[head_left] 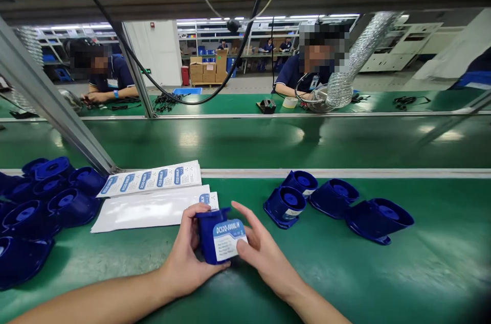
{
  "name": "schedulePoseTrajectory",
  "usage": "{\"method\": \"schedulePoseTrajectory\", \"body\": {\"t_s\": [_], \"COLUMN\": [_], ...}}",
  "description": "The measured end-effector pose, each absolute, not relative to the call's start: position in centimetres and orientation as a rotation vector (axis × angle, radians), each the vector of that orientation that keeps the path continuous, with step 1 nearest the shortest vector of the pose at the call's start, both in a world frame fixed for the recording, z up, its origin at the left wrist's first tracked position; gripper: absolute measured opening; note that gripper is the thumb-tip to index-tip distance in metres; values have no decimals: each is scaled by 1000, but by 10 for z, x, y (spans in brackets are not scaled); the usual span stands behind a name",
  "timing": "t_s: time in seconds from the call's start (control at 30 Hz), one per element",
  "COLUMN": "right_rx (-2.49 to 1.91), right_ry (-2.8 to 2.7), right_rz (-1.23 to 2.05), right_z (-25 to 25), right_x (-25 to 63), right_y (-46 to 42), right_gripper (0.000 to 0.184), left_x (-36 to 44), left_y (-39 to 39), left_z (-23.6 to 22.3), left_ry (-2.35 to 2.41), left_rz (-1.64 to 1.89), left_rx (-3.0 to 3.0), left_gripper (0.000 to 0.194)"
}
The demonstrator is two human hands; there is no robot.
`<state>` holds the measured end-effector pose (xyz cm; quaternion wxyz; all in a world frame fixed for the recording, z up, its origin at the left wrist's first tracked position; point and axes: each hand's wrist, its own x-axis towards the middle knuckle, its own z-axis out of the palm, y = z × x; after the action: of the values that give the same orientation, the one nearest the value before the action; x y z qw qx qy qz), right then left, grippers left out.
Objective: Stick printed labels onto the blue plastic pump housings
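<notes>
My left hand (186, 257) is wrapped round a blue plastic housing (206, 239), holding it just above the green bench. On the housing's front sits a blue-and-white label (227, 245) printed "DCS2Q-5000L/H". The thumb of my right hand (266, 255) presses the label's right edge, with the index finger stretched out and the other fingers partly hidden behind. Whether that edge is stuck down cannot be told. Behind my left hand lie a mostly bare white label sheet (149, 211) and a sheet with several labels (151, 179).
Many blue housings (28, 216) are heaped at the left. Several more (333, 196) stand at the right, some labelled. A metal post (72, 104) rises at the left, and a black cable (192, 101) hangs ahead. Two co-workers (118, 76) sit across the green line.
</notes>
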<state>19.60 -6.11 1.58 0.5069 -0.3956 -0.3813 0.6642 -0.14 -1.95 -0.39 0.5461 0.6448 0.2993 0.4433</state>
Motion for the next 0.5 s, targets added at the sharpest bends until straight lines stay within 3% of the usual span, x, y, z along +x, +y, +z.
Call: {"method": "schedulePoseTrajectory", "body": {"t_s": [0.07,0.13,0.33,0.5], "right_rx": [-966,-1026,-1119,-1195], "right_ry": [-916,-919,-1119,-1377], "right_rz": [1589,1569,1341,1219], "right_z": [11,7,16,24], "right_x": [186,180,206,218], "right_y": [-66,-68,-59,-62], "right_gripper": [108,111,70,54], "left_x": [2,3,-7,-12], "left_y": [-20,-21,-22,-17], "left_z": [-5,-4,0,1], "left_ry": [732,670,527,772], "left_rz": [1076,1047,957,889], "left_rx": [1440,1422,1482,1465], "left_gripper": [99,107,77,77]}}
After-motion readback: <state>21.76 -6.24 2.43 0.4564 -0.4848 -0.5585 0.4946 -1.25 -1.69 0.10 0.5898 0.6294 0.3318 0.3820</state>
